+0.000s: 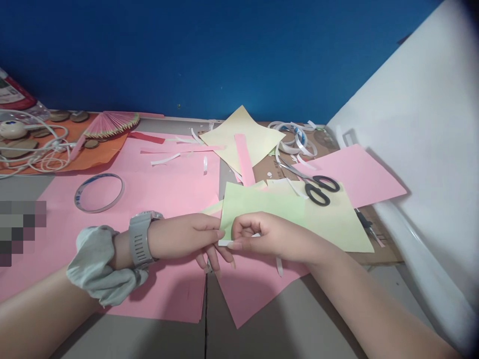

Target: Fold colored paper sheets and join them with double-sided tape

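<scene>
Pale green paper fills the middle of what I see from my remote post: a sheet whose near left corner is caught between two bare hands. The left hand comes in palm down, thumb laid over that corner, the other fingers loosely spread beneath; I read this as a light pinch. The right hand is curled, thumb and bent forefinger almost meeting on the near edge, just beside the left thumb, in a tighter pinch. Between the thumbs shows a narrow white strip along the edge (too small for me to tell how it is attached).

The green sheet overlaps a pale yellow sheet, on whose far edge rest the black handles of scissors, blades pointing away and left. Left of the hands, a large pink sheet covers much of the grey tiled surface and carries a ring of tape towards its left edge. Near the tiled surface's far left corner, a pink folded fan lies on orange paper.
</scene>
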Tool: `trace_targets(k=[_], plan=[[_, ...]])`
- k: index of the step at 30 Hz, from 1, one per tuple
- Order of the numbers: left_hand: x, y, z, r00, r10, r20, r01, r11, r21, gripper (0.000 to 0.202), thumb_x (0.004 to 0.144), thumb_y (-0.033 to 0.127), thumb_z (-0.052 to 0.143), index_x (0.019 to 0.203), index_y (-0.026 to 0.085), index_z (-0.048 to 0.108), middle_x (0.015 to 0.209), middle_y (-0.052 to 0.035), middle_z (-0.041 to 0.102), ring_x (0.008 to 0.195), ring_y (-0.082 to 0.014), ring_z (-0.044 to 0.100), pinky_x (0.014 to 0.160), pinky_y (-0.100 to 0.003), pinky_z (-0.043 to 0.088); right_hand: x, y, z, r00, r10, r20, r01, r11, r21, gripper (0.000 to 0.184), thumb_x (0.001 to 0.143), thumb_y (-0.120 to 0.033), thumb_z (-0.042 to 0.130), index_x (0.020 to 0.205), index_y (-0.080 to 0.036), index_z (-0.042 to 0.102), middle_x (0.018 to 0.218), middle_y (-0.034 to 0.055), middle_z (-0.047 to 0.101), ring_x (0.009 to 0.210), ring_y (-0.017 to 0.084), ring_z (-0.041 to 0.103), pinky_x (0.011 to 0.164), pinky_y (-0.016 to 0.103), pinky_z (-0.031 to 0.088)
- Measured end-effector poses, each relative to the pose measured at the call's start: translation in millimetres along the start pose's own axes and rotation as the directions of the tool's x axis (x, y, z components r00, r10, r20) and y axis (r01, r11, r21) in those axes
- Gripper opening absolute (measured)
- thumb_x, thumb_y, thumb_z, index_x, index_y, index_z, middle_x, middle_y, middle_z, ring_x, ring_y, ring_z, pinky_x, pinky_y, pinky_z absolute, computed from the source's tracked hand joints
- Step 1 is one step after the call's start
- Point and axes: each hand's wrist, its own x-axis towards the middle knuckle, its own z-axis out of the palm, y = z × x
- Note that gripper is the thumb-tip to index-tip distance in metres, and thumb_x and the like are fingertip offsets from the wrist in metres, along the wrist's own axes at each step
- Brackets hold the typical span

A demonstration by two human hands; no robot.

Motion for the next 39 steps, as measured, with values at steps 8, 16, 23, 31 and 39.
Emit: trace_targets(k=[8, 16, 23, 31, 39], plan=[[-0.4, 3.0, 1.6, 1.0, -0.004, -0.019, 0.004, 1.0, 0.023, 0.015, 0.089, 0.029, 0.041, 0.081, 0.016, 0.045, 0.093, -0.0103, 0.067, 0.069, -0.0142, 0.067, 0.059, -0.025, 0.051, 0.1, -0.3, -2.6, 1.0, 0.022, 0.015, -0.022, 1.0, -0.016, 0.032, 0.076, -0.048, 0.062, 0.072, -0.019, 0.05, 0.063, -0.0058, 0.041, 0.053, 0.007, 0.031, 0.048, 0.022, 0.022], [-0.3, -2.5, 0.1, 1.0, -0.009, -0.01, 0.01, 0.999, 0.045, 0.022, 0.09, 0.036, 0.04, 0.084, 0.016, 0.049, 0.08, -0.008, 0.07, 0.061, -0.0137, 0.066, 0.057, -0.024, 0.05, 0.5, 0.0, -1.3, 1.0, 0.027, -0.015, -0.027, 0.999, -0.031, 0.032, 0.075, -0.049, 0.063, 0.073, -0.018, 0.053, 0.064, -0.0052, 0.04, 0.056, 0.008, 0.033, 0.05, 0.021, 0.024], [0.0, -5.2, -2.0, 1.0, 0.015, 0.013, -0.016, 0.996, 0.083, 0.023, 0.091, 0.034, 0.036, 0.081, 0.017, 0.047, 0.072, -0.0073, 0.072, 0.058, -0.0141, 0.065, 0.056, -0.025, 0.049, 0.7, 0.5, -2.0, 0.999, 0.042, 0.012, -0.041, 0.999, -0.012, 0.03, 0.076, -0.046, 0.062, 0.073, -0.019, 0.05, 0.063, -0.006, 0.039, 0.054, 0.008, 0.033, 0.047, 0.021, 0.024], [0.2, -3.1, -1.0, 1.0, 0.016, 0.015, -0.017, 0.996, 0.082, 0.019, 0.091, 0.031, 0.036, 0.081, 0.017, 0.046, 0.072, -0.0065, 0.072, 0.057, -0.0134, 0.065, 0.055, -0.024, 0.049, -0.3, 1.2, -3.1, 0.999, 0.04, 0.025, -0.041, 0.999, 0.015, 0.029, 0.076, -0.044, 0.063, 0.073, -0.019, 0.049, 0.062, -0.0061, 0.037, 0.054, 0.007, 0.032, 0.047, 0.021, 0.023], [-1.0, 0.0, 0.2, 0.999, -0.012, 0.048, 0.009, 0.997, 0.073, 0.012, 0.09, 0.024, 0.038, 0.082, 0.017, 0.045, 0.069, -0.0038, 0.07, 0.055, -0.0115, 0.064, 0.057, -0.024, 0.051, 0.1, 5.4, -3.7, 0.999, 0.017, 0.036, -0.018, 1.0, 0.022, 0.028, 0.076, -0.043, 0.064, 0.074, -0.019, 0.05, 0.063, -0.0057, 0.038, 0.054, 0.008, 0.032, 0.048, 0.021, 0.023]])
